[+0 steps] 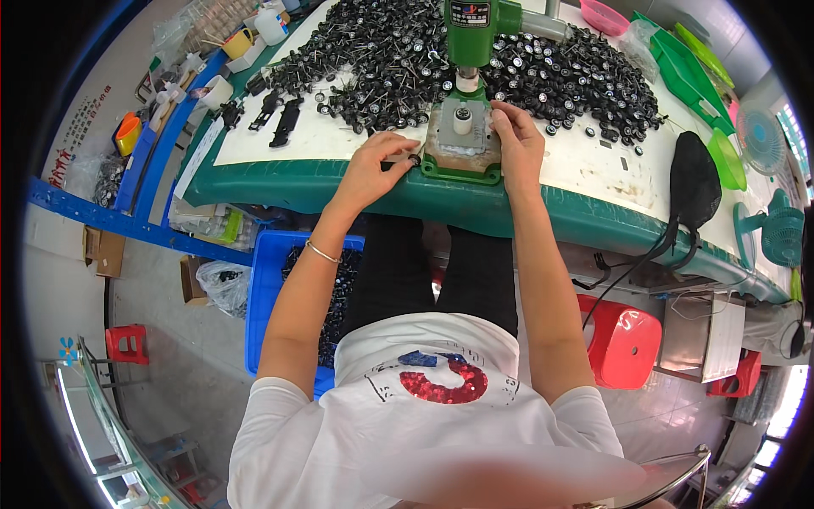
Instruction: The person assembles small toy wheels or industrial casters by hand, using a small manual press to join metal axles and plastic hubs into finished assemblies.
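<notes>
At the far left we saw a blue crate (264,280) of dark parts standing on the floor, under the near edge of the table (322,182), beside our left forearm. Above it, flat black plastic pieces (287,121) lay on the pale table top, long axes running away from us. Our left hand (373,165) rested near the table's green front edge, fingers curled and pinched on a small axle with a wheel (410,158); the axle seemed to lie crosswise, wheel end pointing right toward the press, though it was too small for us to be sure. Just right of it stood the green hand press (469,34), its column upright, with a white-topped fixture (462,120) on the base plate directly under the ram. Our right hand (517,140) lay against the right side of that base, fingers bent and touching its edge; we could not tell whether it gripped anything. A broad heap of black wheels (560,72) filled the table behind the press, leaving bare strips only along the front edge, left and right of the base. A black bag (694,180) lay farther right.
</notes>
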{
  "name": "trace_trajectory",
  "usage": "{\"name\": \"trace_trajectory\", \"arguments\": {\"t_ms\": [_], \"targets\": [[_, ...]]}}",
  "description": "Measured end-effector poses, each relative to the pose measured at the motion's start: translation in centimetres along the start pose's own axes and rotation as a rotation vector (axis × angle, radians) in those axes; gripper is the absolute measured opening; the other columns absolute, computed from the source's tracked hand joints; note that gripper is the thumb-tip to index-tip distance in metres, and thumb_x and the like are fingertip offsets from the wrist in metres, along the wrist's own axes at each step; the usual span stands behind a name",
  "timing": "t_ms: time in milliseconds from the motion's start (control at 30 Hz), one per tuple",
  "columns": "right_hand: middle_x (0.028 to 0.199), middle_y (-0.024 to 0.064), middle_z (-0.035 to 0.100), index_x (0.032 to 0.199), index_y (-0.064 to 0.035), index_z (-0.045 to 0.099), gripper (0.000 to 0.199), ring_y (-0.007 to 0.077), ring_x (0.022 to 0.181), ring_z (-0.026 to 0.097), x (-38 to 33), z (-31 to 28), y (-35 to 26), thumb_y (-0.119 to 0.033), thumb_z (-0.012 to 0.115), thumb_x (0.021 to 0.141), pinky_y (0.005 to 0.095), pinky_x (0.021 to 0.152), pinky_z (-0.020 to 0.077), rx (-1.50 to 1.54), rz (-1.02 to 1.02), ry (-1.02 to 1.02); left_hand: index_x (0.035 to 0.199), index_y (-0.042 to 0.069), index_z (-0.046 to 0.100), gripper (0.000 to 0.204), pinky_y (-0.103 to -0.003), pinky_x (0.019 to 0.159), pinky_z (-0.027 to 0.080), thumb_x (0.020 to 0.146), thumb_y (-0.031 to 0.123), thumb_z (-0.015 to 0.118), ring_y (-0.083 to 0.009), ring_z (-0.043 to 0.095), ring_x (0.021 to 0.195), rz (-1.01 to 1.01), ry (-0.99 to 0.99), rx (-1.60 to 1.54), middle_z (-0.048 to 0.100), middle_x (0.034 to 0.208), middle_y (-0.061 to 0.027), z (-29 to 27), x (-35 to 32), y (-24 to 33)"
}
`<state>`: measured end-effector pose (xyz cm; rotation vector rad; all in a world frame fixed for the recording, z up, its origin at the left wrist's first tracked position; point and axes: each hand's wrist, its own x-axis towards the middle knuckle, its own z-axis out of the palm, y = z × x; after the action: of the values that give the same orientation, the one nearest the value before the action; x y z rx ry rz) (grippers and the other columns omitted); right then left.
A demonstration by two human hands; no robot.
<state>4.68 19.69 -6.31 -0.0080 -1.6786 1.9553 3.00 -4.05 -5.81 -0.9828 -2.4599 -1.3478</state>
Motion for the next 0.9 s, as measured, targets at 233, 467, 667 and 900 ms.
{"name": "trace_trajectory", "arguments": {"t_ms": [233,467,667,900], "targets": [[0.09,0.0026,0.064,0.105,0.0009,0.065,0.021,0.0073,0.078,0.056,0.3,-0.1,-0.3,-0.012,0.06,0.09,0.0213,0.072,0.0457,0.043,0.022,0.021,0.092,0.004,0.067,0.012,-0.027,0.077,0.048,0.08,0.008,0.067,-0.0168,0.058,0.09,-0.041,0.118,-0.07,0.062,0.101,-0.0057,0.4,0.3,-0.2],[0.095,0.002,0.064,0.106,-0.0004,0.066,0.023,0.0077,0.078,0.055,0.6,-1.3,-0.6,-0.017,0.06,0.091,0.0224,0.073,0.0459,0.051,0.046,0.006,0.099,0.0,0.065,0.015,-0.022,0.078,0.049,0.085,0.007,0.063,-0.013,0.062,0.087,-0.471,0.229,-0.981,0.068,0.098,-0.0086,-0.3,3.0,1.7],[0.092,0.0025,0.065,0.106,-0.0023,0.066,0.022,0.0082,0.074,0.058,4.1,-4.2,-4.2,-0.018,0.058,0.092,0.024,0.068,0.0488,0.108,0.096,0.078,0.108,-0.004,0.064,0.024,-0.026,0.088,0.051,0.085,-0.003,0.063,-0.0154,0.064,0.096,-0.358,0.104,-0.968,0.067,0.102,-0.009,0.2,4.4,3.9],[0.094,0.0041,0.063,0.11,-0.0026,0.063,0.028,0.0114,0.085,0.058,14.7,-2.9,-14.4,-0.023,0.053,0.093,0.0269,0.073,0.0496,0.166,-0.158,-0.124,0.093,-0.001,0.07,0.016,-0.02,0.069,0.043,0.08,0.009,0.072,-0.0078,0.055,0.074,-0.225,0.184,-0.607,0.064,0.084,-0.0002,2.3,7.1,3.7]]}}
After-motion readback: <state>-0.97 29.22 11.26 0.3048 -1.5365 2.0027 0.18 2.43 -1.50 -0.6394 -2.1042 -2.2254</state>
